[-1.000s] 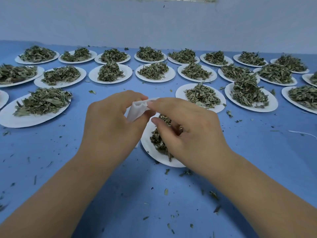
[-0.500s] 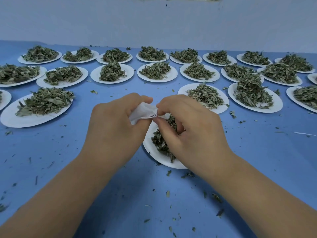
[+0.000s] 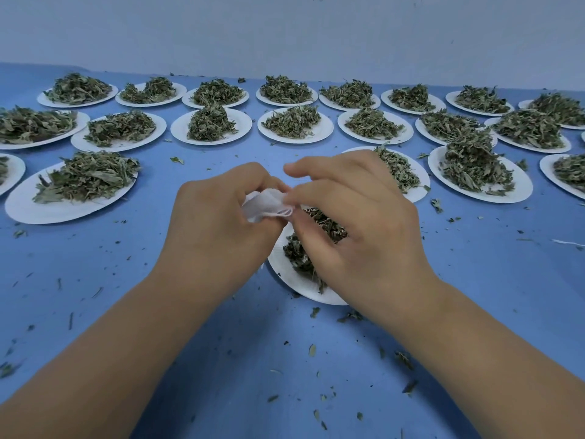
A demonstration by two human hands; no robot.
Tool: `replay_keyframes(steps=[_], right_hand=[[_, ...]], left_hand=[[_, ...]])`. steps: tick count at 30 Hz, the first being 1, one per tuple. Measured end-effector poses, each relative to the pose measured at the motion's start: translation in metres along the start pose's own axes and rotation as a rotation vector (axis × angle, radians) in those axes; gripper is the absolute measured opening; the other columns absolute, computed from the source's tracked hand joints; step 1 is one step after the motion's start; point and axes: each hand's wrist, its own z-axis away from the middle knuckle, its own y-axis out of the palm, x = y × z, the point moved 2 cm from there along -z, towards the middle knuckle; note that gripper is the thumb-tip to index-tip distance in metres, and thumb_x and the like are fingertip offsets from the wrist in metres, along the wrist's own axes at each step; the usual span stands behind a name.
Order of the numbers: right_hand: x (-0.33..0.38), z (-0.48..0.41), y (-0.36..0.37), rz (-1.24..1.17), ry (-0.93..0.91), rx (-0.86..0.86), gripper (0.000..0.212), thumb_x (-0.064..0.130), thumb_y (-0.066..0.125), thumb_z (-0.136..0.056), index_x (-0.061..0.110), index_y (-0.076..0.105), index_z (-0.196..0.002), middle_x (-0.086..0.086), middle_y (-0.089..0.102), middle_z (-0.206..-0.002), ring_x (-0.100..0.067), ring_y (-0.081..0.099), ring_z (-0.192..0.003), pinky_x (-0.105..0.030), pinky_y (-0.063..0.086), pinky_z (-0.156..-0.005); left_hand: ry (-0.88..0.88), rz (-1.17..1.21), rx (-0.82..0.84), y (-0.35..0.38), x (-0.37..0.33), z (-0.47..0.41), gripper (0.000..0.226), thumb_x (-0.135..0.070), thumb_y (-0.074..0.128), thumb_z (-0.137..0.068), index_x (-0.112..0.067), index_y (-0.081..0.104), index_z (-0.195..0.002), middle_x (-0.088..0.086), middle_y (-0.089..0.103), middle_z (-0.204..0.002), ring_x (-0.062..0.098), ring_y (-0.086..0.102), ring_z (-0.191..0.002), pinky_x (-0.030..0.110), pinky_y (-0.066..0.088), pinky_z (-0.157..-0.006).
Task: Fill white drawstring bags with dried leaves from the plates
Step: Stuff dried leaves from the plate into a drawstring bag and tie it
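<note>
Left hand: the left hand (image 3: 215, 229) has its fingers curled round the body of the white drawstring bag (image 3: 264, 208) and grips it.
Right hand: the right hand (image 3: 357, 236) pinches the bag's rim between thumb and forefinger, with the other fingers loosely bent above the plate. Whether it also holds leaves cannot be told.
Bag position: off the table, held between the two hands, above the far left edge of the near plate (image 3: 292, 282).
Bag condition: crumpled and flat-looking. The mouth shows as a folded lip and no contents are visible.
Reason for hold: judged to be a two-point hold for working the mouth apart, one hand steadying the cloth while the other parts the rim.
Reason for position: judged to be kept over the plate so that spilled leaf falls back on it.
Source: dried leaves (image 3: 297, 256) lie heaped on the near plate, partly hidden by the right hand.
Stock: rows of paper plates (image 3: 243, 125), each with a leaf heap, cover the blue table (image 3: 95, 280) out to the wall (image 3: 285, 33).
Housekeeping: leaf crumbs (image 3: 311, 350) are scattered on the cloth near the arms, and a loose white string (image 3: 566, 243) lies at the right.
Stage: opening the bag. Filling is judged not begun.
</note>
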Motion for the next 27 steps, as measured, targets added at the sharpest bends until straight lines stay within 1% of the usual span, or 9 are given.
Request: replay_keyframes(steps=[6, 10, 13, 16, 18, 20, 22, 25, 27], right_hand=[[0.002, 0.0, -0.002, -0.069, 0.033, -0.032, 0.004, 0.004, 0.078, -0.089, 0.007, 0.079, -0.09, -0.003, 0.075, -0.1, -0.028, 0.064, -0.093, -0.029, 0.048, -0.088], [0.003, -0.001, -0.008, -0.086, 0.098, -0.099, 0.004, 0.005, 0.076, -0.09, 0.008, 0.078, -0.092, 0.0, 0.074, -0.092, -0.021, 0.066, -0.087, -0.028, 0.051, -0.084], [0.004, -0.002, -0.009, -0.11, 0.173, -0.096, 0.006, 0.01, 0.074, -0.091, 0.013, 0.077, -0.096, 0.006, 0.073, -0.09, -0.01, 0.065, -0.086, -0.024, 0.051, -0.081], [0.002, -0.002, -0.008, -0.124, 0.206, 0.045, 0.011, 0.016, 0.072, -0.091, 0.018, 0.068, -0.102, 0.013, 0.068, -0.094, -0.01, 0.063, -0.088, -0.029, 0.049, -0.081], [-0.001, -0.001, -0.008, -0.158, 0.254, 0.179, 0.026, 0.019, 0.073, -0.089, 0.023, 0.059, -0.111, 0.018, 0.063, -0.108, -0.006, 0.064, -0.1, -0.031, 0.05, -0.087], [-0.003, -0.002, -0.007, -0.203, 0.305, 0.271, 0.034, 0.018, 0.075, -0.087, 0.026, 0.056, -0.114, 0.025, 0.064, -0.104, 0.0, 0.063, -0.108, -0.03, 0.051, -0.092], [-0.004, -0.003, -0.006, -0.294, 0.355, 0.34, 0.029, 0.012, 0.075, -0.086, 0.024, 0.064, -0.111, 0.025, 0.069, -0.098, -0.001, 0.067, -0.1, -0.027, 0.052, -0.088], [-0.003, -0.004, -0.005, -0.341, 0.371, 0.488, 0.016, 0.008, 0.072, -0.088, 0.018, 0.075, -0.1, 0.005, 0.071, -0.08, -0.016, 0.063, -0.069, -0.034, 0.052, -0.065], [-0.004, -0.004, -0.006, -0.316, 0.332, 0.559, 0.007, 0.007, 0.069, -0.088, 0.011, 0.074, -0.09, -0.005, 0.065, -0.071, -0.025, 0.058, -0.063, -0.038, 0.049, -0.058]], left_hand=[[0.0, 0.026, -0.01, 0.0, 0.001, -0.001, 0.012, -0.033, 0.07, -0.075, -0.036, 0.065, -0.086, -0.022, 0.067, -0.088, 0.0, 0.062, -0.084, 0.013, 0.046, -0.067], [0.014, -0.024, 0.147, 0.002, 0.006, -0.004, 0.057, -0.031, 0.078, -0.077, -0.047, 0.048, -0.122, -0.041, 0.055, -0.106, -0.021, 0.051, -0.096, -0.004, 0.034, -0.072], [-0.019, -0.058, 0.222, 0.004, 0.013, -0.005, 0.071, -0.024, 0.074, -0.077, -0.057, 0.038, -0.129, -0.037, 0.054, -0.099, -0.015, 0.051, -0.091, -0.002, 0.037, -0.064], [-0.029, -0.015, 0.218, 0.003, 0.016, -0.006, 0.066, -0.017, 0.07, -0.079, -0.058, 0.042, -0.123, -0.025, 0.059, -0.103, -0.001, 0.059, -0.087, 0.011, 0.048, -0.062], [0.003, -0.016, 0.216, 0.004, 0.016, -0.006, 0.063, -0.012, 0.069, -0.078, -0.054, 0.047, -0.12, -0.021, 0.063, -0.101, 0.003, 0.06, -0.087, 0.015, 0.049, -0.064], [0.036, -0.014, 0.214, 0.004, 0.014, -0.006, 0.062, -0.009, 0.069, -0.076, -0.05, 0.051, -0.119, -0.02, 0.064, -0.1, 0.004, 0.06, -0.088, 0.016, 0.048, -0.066], [0.061, -0.01, 0.219, 0.004, 0.013, -0.006, 0.064, -0.007, 0.071, -0.075, -0.046, 0.052, -0.121, -0.022, 0.064, -0.101, 0.003, 0.061, -0.089, 0.017, 0.047, -0.069], [0.105, -0.001, 0.236, 0.004, 0.014, -0.006, 0.068, -0.005, 0.076, -0.073, -0.044, 0.052, -0.123, -0.024, 0.062, -0.103, 0.003, 0.062, -0.093, 0.02, 0.049, -0.072], [0.128, -0.006, 0.252, 0.003, 0.014, -0.006, 0.069, -0.008, 0.079, -0.073, -0.046, 0.052, -0.124, -0.026, 0.061, -0.107, 0.002, 0.063, -0.096, 0.02, 0.05, -0.073]])
